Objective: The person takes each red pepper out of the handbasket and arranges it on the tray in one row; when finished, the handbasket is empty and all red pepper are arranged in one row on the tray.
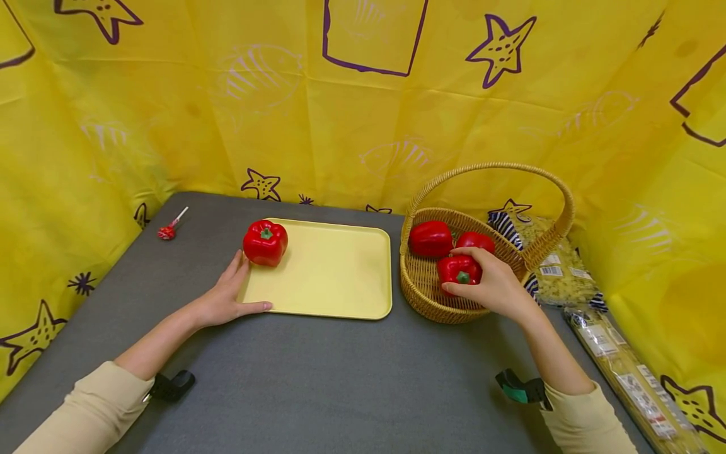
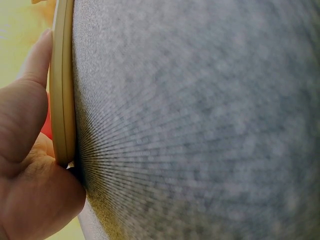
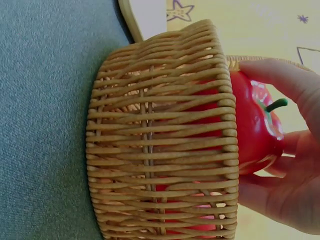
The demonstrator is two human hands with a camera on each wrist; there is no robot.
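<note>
My right hand (image 1: pixel 492 284) grips a red bell pepper (image 1: pixel 457 270) with a green stem, thumb on the near side and fingers over the far side. This pepper is at the front of a wicker basket (image 1: pixel 426 299); in the right wrist view the pepper (image 3: pixel 255 120) rises above the rim. Two more red peppers, one at the left (image 1: pixel 430 238) and one behind (image 1: pixel 475 241), lie in the basket. At the near left corner of a pale yellow tray (image 1: pixel 334 271), my left hand (image 1: pixel 224 299) rests with its fingers extended along the edge. Another bell pepper (image 1: pixel 265 243) sits on the tray's far left corner.
A tall handle (image 1: pixel 493 166) arches over the basket. Right of it lie a bag of pasta (image 1: pixel 558 265) and a long clear packet (image 1: pixel 629 372). A red lollipop (image 1: pixel 170 227) lies at the far left of the grey table (image 1: pixel 340 384). Yellow cloth (image 1: pixel 317 126) hangs behind.
</note>
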